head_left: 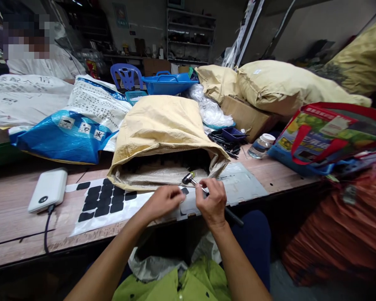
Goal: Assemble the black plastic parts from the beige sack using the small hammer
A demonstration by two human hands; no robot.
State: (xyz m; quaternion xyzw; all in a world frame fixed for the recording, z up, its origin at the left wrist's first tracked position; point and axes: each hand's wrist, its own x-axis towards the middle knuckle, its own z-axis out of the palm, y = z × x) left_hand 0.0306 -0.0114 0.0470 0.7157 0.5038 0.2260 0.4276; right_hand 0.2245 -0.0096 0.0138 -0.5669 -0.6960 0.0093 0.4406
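My right hand (211, 200) is closed around the shaft of a small hammer (188, 178). Its metal head with a yellow face points toward the sack, and the black grip sticks out below my hand. My left hand (164, 202) hovers just left of it, fingers curled together; whatever they pinch is too small to make out. A small dark piece (184, 191) lies by its fingertips. Under the hands is a grey board (238, 184) at the table edge. A white sheet with black rounded-square stickers (105, 198) lies to the left. Behind, a cream sack (163, 121) gapes toward me, dark inside.
A white power bank (48, 190) with a cable sits on the table (6, 225) at left. Blue-and-white sacks (72, 129) stand behind it. Rightward are a clear jar (261, 145), a carton (246, 115) and a colourful bag (329, 133). A person is at far left.
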